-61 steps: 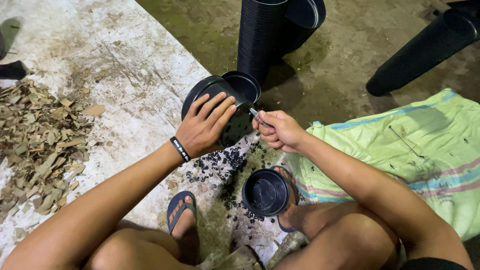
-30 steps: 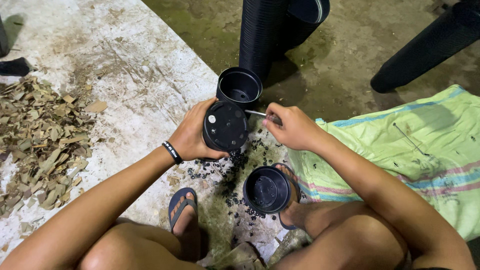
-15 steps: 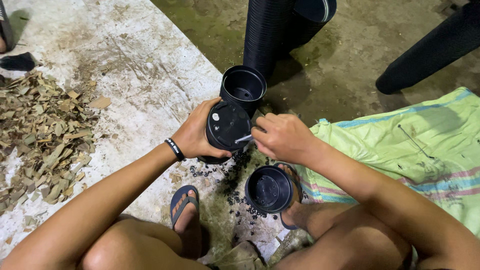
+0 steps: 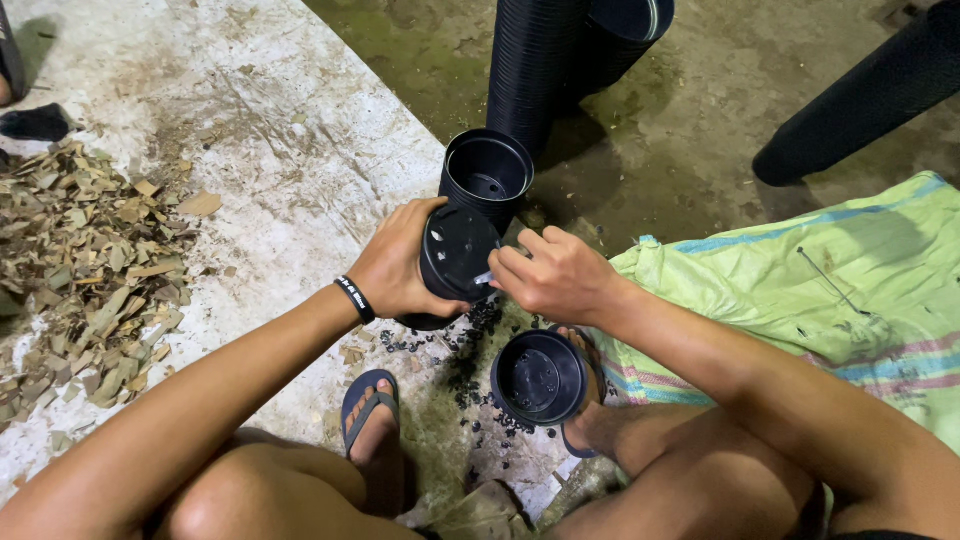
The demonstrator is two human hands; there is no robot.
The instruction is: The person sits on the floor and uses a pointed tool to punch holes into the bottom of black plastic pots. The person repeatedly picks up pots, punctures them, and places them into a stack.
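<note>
My left hand (image 4: 398, 268) grips a black plastic plant pot (image 4: 452, 262), turned so its flat bottom faces up at me. My right hand (image 4: 555, 275) is shut on a small thin metal tool (image 4: 484, 278) whose tip touches the pot's bottom near its right edge. A black band circles my left wrist. Just behind the held pot stands another black pot (image 4: 486, 176), open side up. A third black pot (image 4: 540, 378) rests open side up by my right foot.
Tall stacks of black pots (image 4: 545, 60) lie at the top, another stack (image 4: 860, 100) at top right. A green woven sack (image 4: 800, 290) is spread on the right. Dry leaf chips (image 4: 80, 270) pile at left. Small black plastic bits (image 4: 470, 370) litter the concrete between my sandalled feet.
My left hand turned the pot so its bottom faces up. My right hand moved in and brought the tool's tip onto the pot's bottom.
</note>
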